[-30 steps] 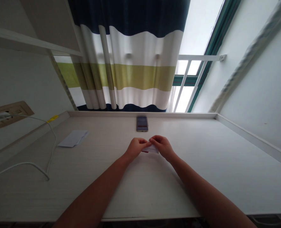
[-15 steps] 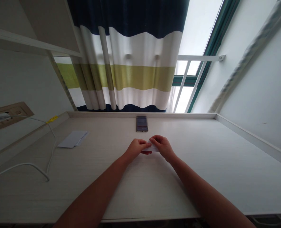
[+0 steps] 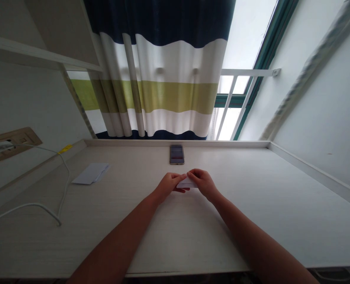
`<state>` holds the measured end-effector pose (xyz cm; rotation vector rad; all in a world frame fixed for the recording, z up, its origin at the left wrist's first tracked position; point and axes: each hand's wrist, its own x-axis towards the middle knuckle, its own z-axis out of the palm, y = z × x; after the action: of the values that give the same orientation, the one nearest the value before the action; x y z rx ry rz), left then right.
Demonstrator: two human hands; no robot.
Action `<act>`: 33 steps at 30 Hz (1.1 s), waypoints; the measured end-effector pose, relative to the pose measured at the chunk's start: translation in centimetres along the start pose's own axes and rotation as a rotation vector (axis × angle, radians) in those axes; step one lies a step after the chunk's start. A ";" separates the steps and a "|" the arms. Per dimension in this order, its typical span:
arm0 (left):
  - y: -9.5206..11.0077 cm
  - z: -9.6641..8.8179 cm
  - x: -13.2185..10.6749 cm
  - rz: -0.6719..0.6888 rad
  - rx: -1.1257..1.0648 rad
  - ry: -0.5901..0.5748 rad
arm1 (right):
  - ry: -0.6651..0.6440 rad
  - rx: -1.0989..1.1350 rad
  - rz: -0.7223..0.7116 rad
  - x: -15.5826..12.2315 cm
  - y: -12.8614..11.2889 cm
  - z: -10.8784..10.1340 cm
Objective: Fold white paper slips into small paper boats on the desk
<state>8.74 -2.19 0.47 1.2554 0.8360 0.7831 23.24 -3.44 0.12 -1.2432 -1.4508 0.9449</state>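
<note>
My left hand (image 3: 169, 184) and my right hand (image 3: 203, 182) meet over the middle of the pale desk (image 3: 175, 228). Both pinch a small folded piece of white paper (image 3: 186, 183) held between them, just above the desktop. The fingers of each hand are curled onto the paper's edges. A dark phone (image 3: 176, 154) lies flat on the desk just beyond the hands.
Folded white sheets (image 3: 91, 172) lie at the left of the desk. A white cable (image 3: 60, 185) loops from a wall socket (image 3: 3, 146) across the left side. A striped curtain (image 3: 163, 90) and a window rail (image 3: 246, 72) stand behind the desk.
The hands have shifted slightly on the paper; the paper now shows more between the fingers. Arms and everything else are unmoved.
</note>
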 end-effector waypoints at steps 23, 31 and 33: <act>0.1 -0.7 0.1 0.074 0.098 -0.088 | 0.024 0.084 0.034 0.2 0.3 -0.4; 0.0 -0.6 0.1 0.061 0.056 -0.078 | 0.023 0.127 0.056 0.0 -0.4 -0.3; 0.0 -0.7 0.1 0.068 0.053 -0.062 | 0.020 0.127 0.068 -0.1 -0.7 -0.3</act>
<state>8.20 -1.77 0.39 1.3543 0.7721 0.7768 23.42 -3.72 0.84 -1.2117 -1.3187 1.0510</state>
